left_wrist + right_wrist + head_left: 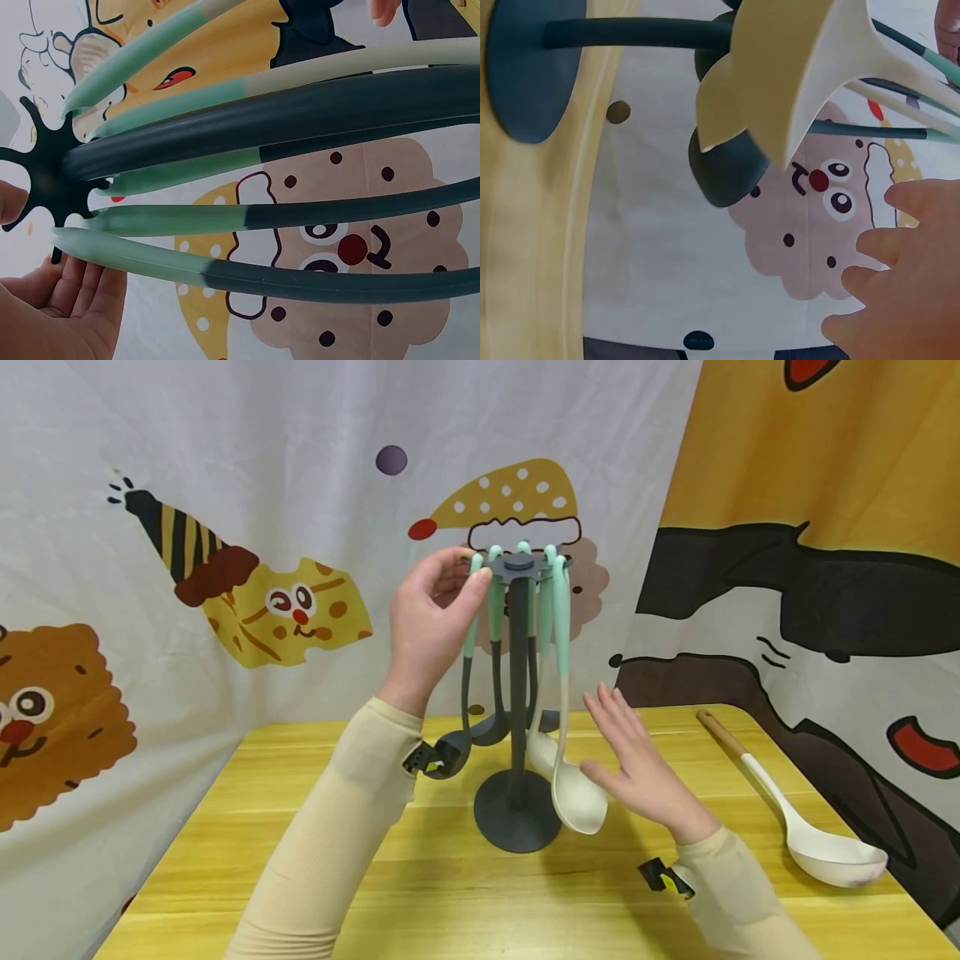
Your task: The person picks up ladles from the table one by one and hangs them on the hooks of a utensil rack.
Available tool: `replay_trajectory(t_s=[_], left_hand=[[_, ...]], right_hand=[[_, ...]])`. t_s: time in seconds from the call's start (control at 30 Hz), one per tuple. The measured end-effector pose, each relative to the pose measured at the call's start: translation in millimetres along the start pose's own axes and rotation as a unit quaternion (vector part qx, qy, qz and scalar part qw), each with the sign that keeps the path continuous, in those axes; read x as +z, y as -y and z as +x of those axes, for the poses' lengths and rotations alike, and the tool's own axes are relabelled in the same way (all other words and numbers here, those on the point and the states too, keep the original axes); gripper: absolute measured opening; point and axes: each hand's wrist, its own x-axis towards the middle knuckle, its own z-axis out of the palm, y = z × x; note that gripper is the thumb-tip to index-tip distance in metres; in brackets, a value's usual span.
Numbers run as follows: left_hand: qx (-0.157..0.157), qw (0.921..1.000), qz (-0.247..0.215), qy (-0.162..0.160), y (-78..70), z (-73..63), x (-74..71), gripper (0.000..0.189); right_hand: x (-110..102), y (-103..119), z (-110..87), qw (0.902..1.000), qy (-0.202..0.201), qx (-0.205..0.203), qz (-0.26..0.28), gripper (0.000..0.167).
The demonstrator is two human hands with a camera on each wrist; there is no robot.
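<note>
A dark utensil stand rises from a round base, with several mint-handled utensils hanging from its star-shaped top. My left hand holds the edge of that top between thumb and fingers, close to the handle of a dark ladle. In the left wrist view the thumb lies on one hook arm of the top. A cream ladle hangs at the front right. Beside it is my right hand, fingers extended and holding nothing. The right wrist view shows those fingers apart from the ladle's bowl.
On the right side of the wooden table lies a white ladle with a wooden handle end. Behind the table hangs a cartoon-printed cloth. Other dark utensils and a second cream one hang further back on the stand.
</note>
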Motion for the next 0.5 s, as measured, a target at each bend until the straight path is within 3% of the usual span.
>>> replay_trajectory(t_s=[0.5], left_hand=[[-0.002,1.0,-0.004,0.001,0.7,0.4,0.1,0.025]], right_hand=[[-14.1,-25.8,-8.4,0.9986,-0.009,0.032,-0.041,0.082]])
